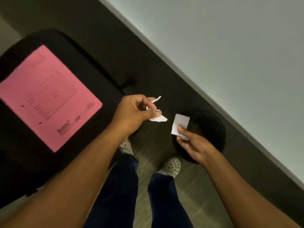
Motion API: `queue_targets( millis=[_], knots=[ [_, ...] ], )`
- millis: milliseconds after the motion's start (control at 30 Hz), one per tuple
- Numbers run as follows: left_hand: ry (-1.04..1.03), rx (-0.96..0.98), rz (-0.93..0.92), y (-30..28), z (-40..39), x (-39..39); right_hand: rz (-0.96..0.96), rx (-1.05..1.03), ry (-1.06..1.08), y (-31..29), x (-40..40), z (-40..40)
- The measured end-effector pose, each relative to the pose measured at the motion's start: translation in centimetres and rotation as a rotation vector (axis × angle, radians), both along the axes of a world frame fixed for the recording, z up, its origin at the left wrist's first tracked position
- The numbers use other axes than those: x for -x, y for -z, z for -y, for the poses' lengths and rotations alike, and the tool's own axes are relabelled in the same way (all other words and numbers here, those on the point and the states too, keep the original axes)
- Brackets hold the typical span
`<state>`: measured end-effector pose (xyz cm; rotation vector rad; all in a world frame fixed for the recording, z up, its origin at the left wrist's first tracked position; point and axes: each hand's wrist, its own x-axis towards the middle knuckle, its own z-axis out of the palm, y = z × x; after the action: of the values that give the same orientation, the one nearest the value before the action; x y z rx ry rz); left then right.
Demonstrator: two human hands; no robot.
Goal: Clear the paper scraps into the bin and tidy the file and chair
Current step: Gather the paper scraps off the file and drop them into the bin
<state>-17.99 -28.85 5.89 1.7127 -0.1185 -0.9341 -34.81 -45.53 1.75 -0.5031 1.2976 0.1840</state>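
Note:
A pink file lies flat on the black seat of a chair at the left. My left hand is in the middle of the view, shut on torn white paper scraps that stick out past its thumb and fingers. My right hand pinches a small white rectangular paper scrap and hovers over the near rim of a round black bin that stands on the floor by the wall.
A pale wall runs diagonally across the upper right, with a dark floor strip along it. My legs and spotted white shoes stand on the wood-look floor between chair and bin.

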Motion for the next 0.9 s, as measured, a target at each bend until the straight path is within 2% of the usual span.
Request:
queue_targets(
  millis=[100, 233, 367, 500, 633, 733, 900],
  knots=[
    [0.132, -0.070, -0.123, 2.7, 3.9, 4.4, -0.080, -0.010, 0.109, 0.7, 4.3, 1.9],
    [0.129, -0.192, -0.390, 8.1, 8.2, 9.9, -0.101, 0.005, 0.296, 2.4, 8.5, 4.2],
    [0.073, -0.269, -0.550, 12.3, 11.9, 14.4, -0.115, 0.074, 0.206, 4.9, 12.2, 5.9],
    [0.081, -0.275, -0.612, 13.6, 14.7, 16.8, -0.075, 0.159, 0.067, 6.3, 14.4, 7.3],
    [0.107, -0.359, -0.606, 13.1, 15.9, 17.2, 0.045, 0.101, 0.227, 6.6, 16.0, 7.7],
    [0.110, -0.368, -0.583, 12.5, 15.3, 16.8, 0.010, 0.120, 0.306, 6.5, 16.5, 7.3],
    [0.000, -0.348, -0.551, 11.2, 12.7, 14.9, -0.024, 0.107, 0.366, 5.0, 14.8, 4.9]
  ],
)
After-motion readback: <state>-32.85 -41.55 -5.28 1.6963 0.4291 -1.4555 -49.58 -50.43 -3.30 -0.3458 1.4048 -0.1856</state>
